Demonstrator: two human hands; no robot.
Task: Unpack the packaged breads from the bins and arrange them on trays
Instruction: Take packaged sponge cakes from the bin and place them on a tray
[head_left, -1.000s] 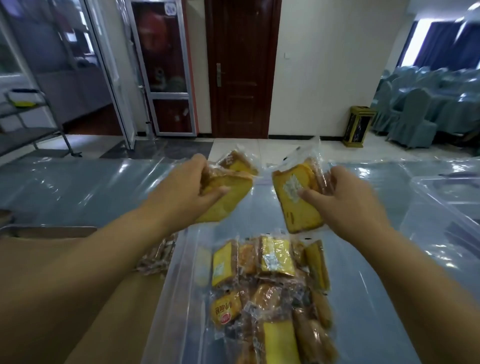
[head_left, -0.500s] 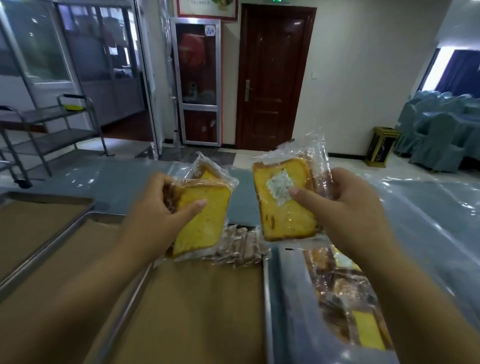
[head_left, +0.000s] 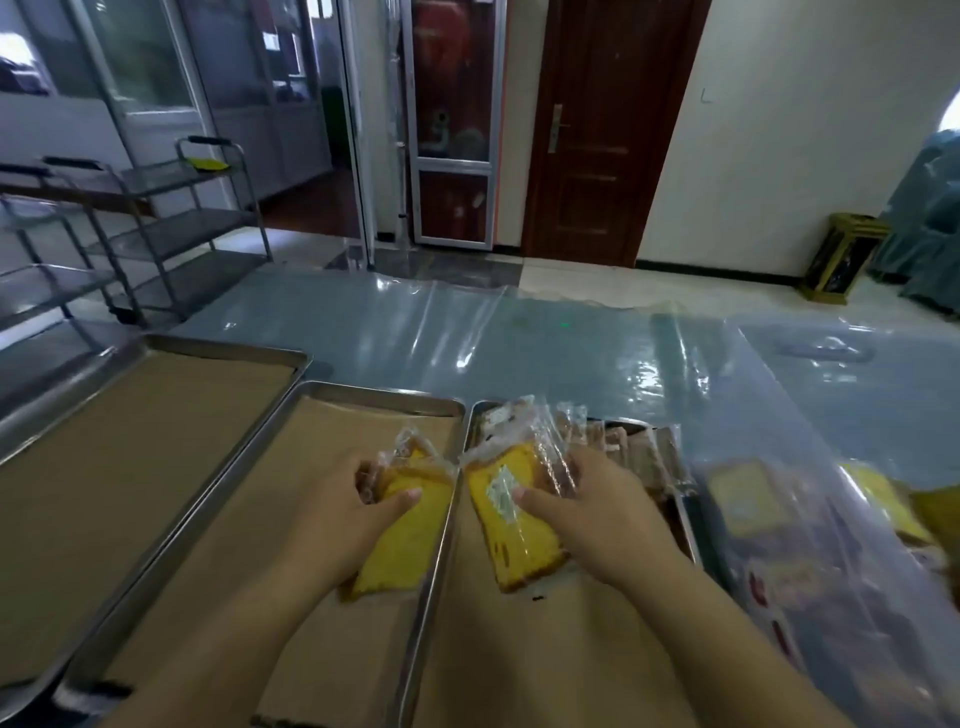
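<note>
Left hand (head_left: 337, 519) and right hand (head_left: 602, 525) were bare. Forearms were bare too, uncovered down to the frame edge. Thumbnails looked short and plain.

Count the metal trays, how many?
3: left tray, farthest left; middle tray under the left hand; right tray under the right hand. Others may be out of view.

Three paper-lined trays: left tray (head_left: 223, 347), middle tray (head_left: 384, 398), right tray (head_left: 687, 535). My two hands, left hand (head_left: 332, 519) and right hand (head_left: 605, 514), grip two wrapped breads I can count: left bread (head_left: 405, 535), right bread (head_left: 511, 540). One clear bin (head_left: 779, 597), two carts (head_left: 171, 228) beyond.
</note>
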